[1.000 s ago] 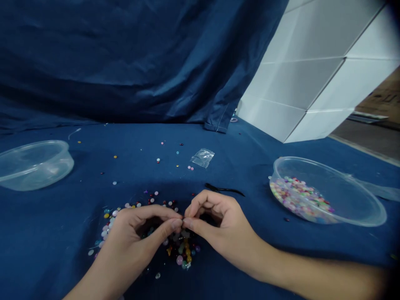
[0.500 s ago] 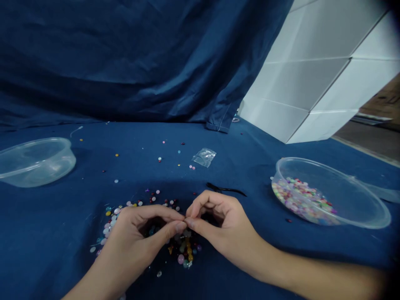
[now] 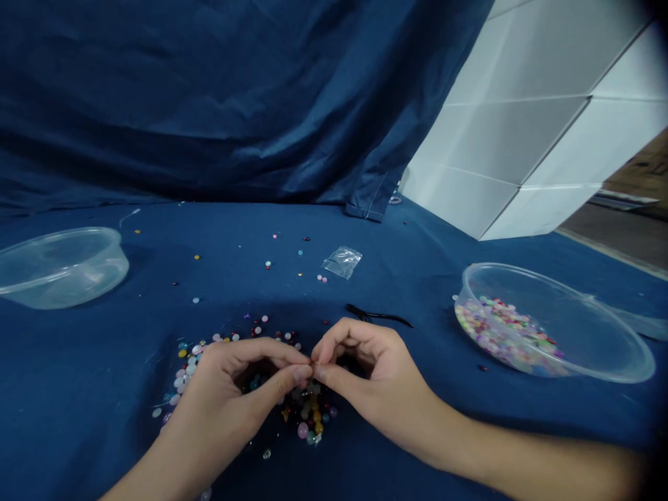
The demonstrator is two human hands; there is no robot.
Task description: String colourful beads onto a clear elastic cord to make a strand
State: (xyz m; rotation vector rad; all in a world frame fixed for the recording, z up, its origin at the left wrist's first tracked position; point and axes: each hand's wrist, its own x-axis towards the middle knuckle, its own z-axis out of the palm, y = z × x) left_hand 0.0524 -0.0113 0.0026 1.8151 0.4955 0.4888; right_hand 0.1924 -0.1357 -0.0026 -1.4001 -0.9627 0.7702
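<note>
L hand (image 3: 225, 390) & R hand (image 3: 380, 369) in closed pinches, tips tog., above beads (image 3: 303, 431), pinched item unclear.

L hand (image 3: 234, 390) & R hand (image 3: 373, 365) bare, w/ slim fingers (image 3: 276, 349), bare forearms (image 3: 477, 445).

Loose beads (image 3: 303, 431) lie between tubs (image 3: 78, 280) — packet (image 3: 343, 262) behind.
</note>
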